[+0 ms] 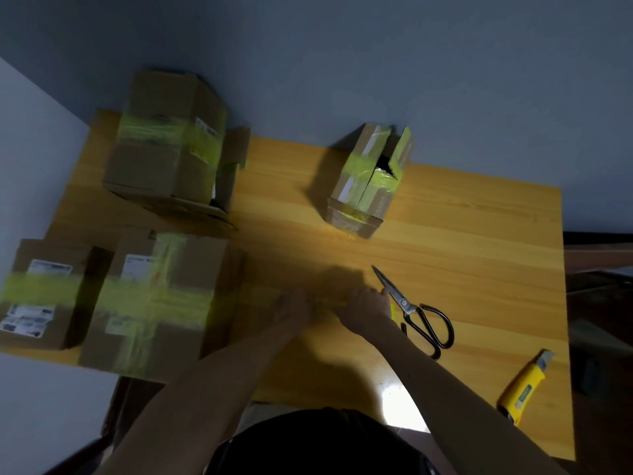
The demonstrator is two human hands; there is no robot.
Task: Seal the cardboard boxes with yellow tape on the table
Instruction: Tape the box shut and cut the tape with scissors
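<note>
At the front centre of the wooden worktop (462, 234), the left hand (291, 311) and right hand (364, 305) rest close together, and blur hides whether either grip is spread or pinching anything. Yellow tape (161, 296) bands all four cardboard boxes: the end box (41, 303) and cross-taped box (171, 323) at front left, the large box (154, 166) at rear left, the small box (363, 197) at rear centre, its far flaps ajar. Scissors (411, 311) lie just right of the right hand, and a yellow utility knife (524, 385) lies near the front right corner.
</note>
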